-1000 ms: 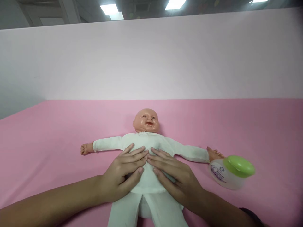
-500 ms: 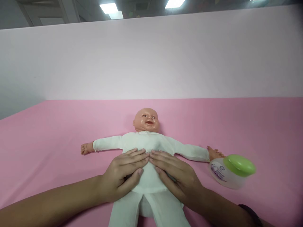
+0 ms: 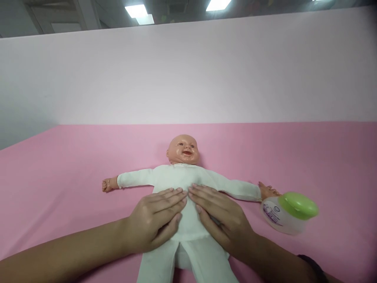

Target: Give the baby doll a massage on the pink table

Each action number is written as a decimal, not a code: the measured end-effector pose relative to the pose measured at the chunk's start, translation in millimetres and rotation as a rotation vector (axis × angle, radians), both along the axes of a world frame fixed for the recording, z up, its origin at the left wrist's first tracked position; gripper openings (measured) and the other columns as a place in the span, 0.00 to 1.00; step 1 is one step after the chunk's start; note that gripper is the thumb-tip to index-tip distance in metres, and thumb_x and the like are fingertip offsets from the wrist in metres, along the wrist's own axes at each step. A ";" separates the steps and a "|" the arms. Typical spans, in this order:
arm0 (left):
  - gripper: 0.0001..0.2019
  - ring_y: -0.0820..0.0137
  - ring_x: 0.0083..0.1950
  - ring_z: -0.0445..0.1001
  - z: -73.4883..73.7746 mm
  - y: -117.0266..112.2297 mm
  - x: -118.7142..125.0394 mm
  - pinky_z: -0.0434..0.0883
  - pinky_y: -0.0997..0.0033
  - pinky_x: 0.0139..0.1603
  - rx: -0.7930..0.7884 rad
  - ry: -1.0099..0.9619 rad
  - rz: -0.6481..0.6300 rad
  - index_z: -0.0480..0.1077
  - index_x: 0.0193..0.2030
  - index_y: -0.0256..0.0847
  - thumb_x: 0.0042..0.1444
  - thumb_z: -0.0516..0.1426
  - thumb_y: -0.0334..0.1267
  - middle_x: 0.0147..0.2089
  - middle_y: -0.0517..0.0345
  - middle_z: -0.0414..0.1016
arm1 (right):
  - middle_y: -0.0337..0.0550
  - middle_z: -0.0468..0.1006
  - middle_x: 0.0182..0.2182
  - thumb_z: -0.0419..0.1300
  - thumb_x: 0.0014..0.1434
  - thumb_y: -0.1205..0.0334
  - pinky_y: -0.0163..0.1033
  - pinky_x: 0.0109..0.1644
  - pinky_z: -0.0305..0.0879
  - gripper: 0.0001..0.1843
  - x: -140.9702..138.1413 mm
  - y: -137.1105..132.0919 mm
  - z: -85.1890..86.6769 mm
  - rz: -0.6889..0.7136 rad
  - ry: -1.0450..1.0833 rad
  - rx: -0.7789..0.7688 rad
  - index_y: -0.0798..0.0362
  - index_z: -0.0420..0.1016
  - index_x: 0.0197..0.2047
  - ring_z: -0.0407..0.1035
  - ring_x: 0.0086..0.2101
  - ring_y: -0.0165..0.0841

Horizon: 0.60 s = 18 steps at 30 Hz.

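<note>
A baby doll in a white cloth suit lies on its back, arms stretched out to both sides and head at the far end. My left hand rests flat on the left side of its belly, fingers extended and pointing to the middle. On the other side, my right hand lies flat in the same way, its fingertips close to those of the left. Both hands are open and grip nothing. Under my palms the doll's sides are hidden.
A clear jar with a green lid and purple print stands at the right, by the doll's hand. Everything lies on a pink surface. Behind it rises a white wall panel. A dark band circles my right wrist.
My left fingertips have slid slightly toward me, and my right fingertips slightly away from me and to the right. The doll and jar stay in place, with a tiny shift of the view.
</note>
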<state>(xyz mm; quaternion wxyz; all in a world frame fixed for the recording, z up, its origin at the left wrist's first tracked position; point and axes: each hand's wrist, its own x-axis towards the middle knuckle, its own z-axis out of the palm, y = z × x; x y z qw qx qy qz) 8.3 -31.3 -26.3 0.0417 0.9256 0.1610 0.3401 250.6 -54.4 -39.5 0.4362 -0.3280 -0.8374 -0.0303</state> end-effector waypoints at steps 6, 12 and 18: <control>0.36 0.55 0.79 0.43 5.7 6.0 0.4 0.46 0.42 0.77 -0.335 0.215 0.123 0.36 0.79 0.44 0.70 0.50 0.43 0.78 0.47 0.43 | 0.48 0.59 0.70 0.50 0.72 0.60 0.61 0.70 0.57 0.30 2.7 5.1 -0.3 -0.029 -0.130 -0.325 0.49 0.53 0.75 0.52 0.70 0.44; 0.39 0.52 0.80 0.34 -4.9 3.8 -1.5 0.47 0.41 0.77 -0.446 0.112 0.299 0.36 0.79 0.43 0.68 0.52 0.47 0.79 0.47 0.33 | 0.51 0.69 0.64 0.54 0.69 0.61 0.58 0.68 0.64 0.27 2.8 4.2 -8.6 -0.153 0.037 -0.234 0.53 0.65 0.70 0.63 0.65 0.46; 0.29 0.61 0.78 0.49 -3.4 6.3 -2.2 0.45 0.48 0.79 -0.308 0.085 -0.017 0.48 0.77 0.51 0.70 0.47 0.38 0.76 0.55 0.55 | 0.44 0.60 0.70 0.49 0.73 0.59 0.65 0.72 0.52 0.27 3.6 10.1 -6.1 -0.041 -0.043 -0.341 0.43 0.59 0.73 0.51 0.71 0.44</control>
